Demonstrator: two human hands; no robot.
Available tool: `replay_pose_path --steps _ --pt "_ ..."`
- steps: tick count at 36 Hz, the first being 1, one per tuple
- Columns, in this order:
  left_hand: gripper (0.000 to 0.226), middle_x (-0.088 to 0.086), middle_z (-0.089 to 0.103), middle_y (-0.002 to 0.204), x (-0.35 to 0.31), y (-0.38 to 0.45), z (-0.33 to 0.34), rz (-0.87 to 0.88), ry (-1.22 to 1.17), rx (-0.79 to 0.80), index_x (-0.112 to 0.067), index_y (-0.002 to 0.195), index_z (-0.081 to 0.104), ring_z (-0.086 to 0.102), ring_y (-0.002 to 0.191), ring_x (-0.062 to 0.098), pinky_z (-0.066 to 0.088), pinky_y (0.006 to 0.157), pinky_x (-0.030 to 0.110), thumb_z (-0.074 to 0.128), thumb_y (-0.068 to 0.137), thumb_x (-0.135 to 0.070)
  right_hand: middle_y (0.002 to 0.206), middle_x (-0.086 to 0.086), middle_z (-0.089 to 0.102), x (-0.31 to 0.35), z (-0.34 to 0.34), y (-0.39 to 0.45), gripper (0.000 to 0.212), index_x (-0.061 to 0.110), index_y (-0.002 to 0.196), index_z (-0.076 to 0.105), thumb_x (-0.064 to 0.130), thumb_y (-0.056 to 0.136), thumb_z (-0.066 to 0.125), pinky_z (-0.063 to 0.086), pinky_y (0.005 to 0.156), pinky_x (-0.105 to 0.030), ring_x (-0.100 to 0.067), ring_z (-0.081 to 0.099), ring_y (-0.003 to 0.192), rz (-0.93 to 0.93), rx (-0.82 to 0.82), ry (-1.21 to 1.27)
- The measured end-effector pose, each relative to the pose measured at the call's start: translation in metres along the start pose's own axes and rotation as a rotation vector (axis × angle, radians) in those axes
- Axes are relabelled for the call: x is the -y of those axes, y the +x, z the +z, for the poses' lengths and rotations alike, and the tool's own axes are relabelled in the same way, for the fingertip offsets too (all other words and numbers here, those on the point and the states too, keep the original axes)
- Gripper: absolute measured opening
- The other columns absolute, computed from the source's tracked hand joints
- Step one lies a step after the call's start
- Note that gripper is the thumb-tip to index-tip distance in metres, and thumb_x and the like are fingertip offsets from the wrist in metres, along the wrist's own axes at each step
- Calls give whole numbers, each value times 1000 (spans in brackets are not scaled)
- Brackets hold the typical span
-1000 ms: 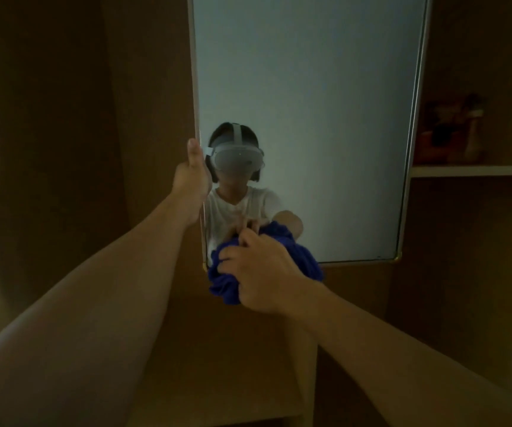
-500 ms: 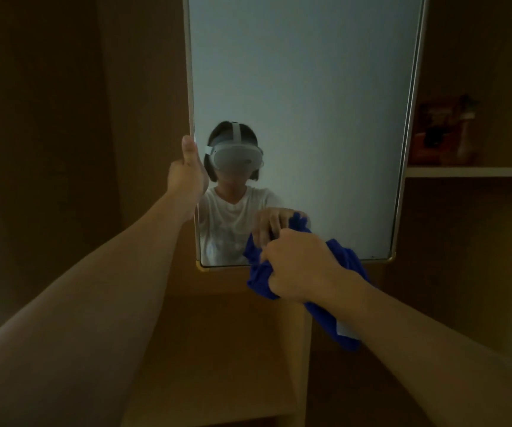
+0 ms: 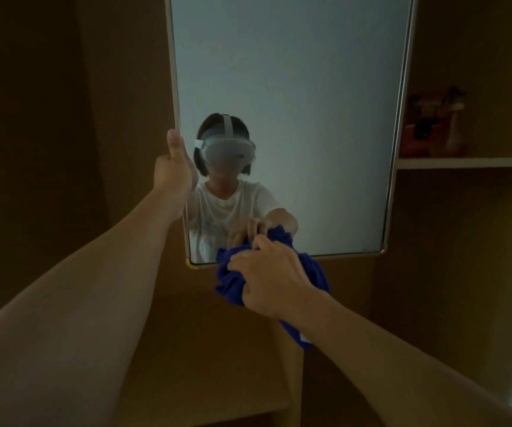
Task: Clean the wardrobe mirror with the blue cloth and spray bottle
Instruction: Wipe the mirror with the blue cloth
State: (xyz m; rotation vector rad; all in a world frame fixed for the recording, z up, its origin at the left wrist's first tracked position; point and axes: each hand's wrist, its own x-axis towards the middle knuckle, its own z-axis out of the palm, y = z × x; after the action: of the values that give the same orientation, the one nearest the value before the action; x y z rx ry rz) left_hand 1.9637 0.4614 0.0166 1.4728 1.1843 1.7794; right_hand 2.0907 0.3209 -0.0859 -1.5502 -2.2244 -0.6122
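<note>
The wardrobe mirror (image 3: 294, 87) is a tall metal-framed panel straight ahead. My left hand (image 3: 173, 171) grips its left edge, thumb up along the frame, fingers hidden behind. My right hand (image 3: 268, 280) holds the bunched blue cloth (image 3: 230, 286) against the mirror's lower edge, left of its middle. A tail of the cloth hangs down below my wrist. The glass reflects a person in a white shirt and a headset. No spray bottle is in view.
A wooden shelf (image 3: 467, 162) to the right of the mirror carries a dim reddish object (image 3: 424, 127). Below the mirror stands a wooden ledge (image 3: 205, 349) with an upright divider. Dark wooden wardrobe panels lie on both sides.
My right hand swept the cloth along the mirror's bottom edge, first rightward from the lower left corner, then slightly back left. My left hand kept its grip on the mirror's left edge.
</note>
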Motion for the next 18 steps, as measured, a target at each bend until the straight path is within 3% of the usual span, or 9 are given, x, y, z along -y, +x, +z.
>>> replay_pose_path --steps 3,8,12,15,18 --pt "54 -6 47 57 0 0 0 8 -4 -20 -26 59 37 42 51 7 31 49 22 20 87 -69 80 2 46 -14 -7 -9 19 26 94 64 22 79 53 34 58 -29 -13 39 73 87 35 4" --pt "55 -7 45 53 0 -1 0 15 -14 -59 -27 57 39 42 47 6 31 47 22 22 87 -69 88 -1 51 -31 -15 -23 18 29 93 63 27 84 48 49 69 -34 -15 48 76 236 110 -2" --pt "55 -8 45 51 0 -3 -1 43 -11 -43 -27 56 38 41 44 6 35 47 22 21 86 -70 71 1 56 -44 -28 -30 12 21 82 60 23 80 49 53 62 -33 -16 55 65 328 180 -22" --pt "56 -7 44 53 0 -3 1 37 4 -81 -25 57 38 42 47 6 33 47 21 21 87 -69 58 3 54 -52 -40 -31 10 19 74 60 18 76 50 44 49 -27 -14 54 56 366 227 -49" --pt "57 -5 51 60 1 -3 0 24 2 -80 -24 62 44 49 54 8 32 49 23 21 86 -71 66 5 53 -55 -41 -35 17 22 86 66 21 77 51 39 50 -26 -12 53 61 339 115 -47"
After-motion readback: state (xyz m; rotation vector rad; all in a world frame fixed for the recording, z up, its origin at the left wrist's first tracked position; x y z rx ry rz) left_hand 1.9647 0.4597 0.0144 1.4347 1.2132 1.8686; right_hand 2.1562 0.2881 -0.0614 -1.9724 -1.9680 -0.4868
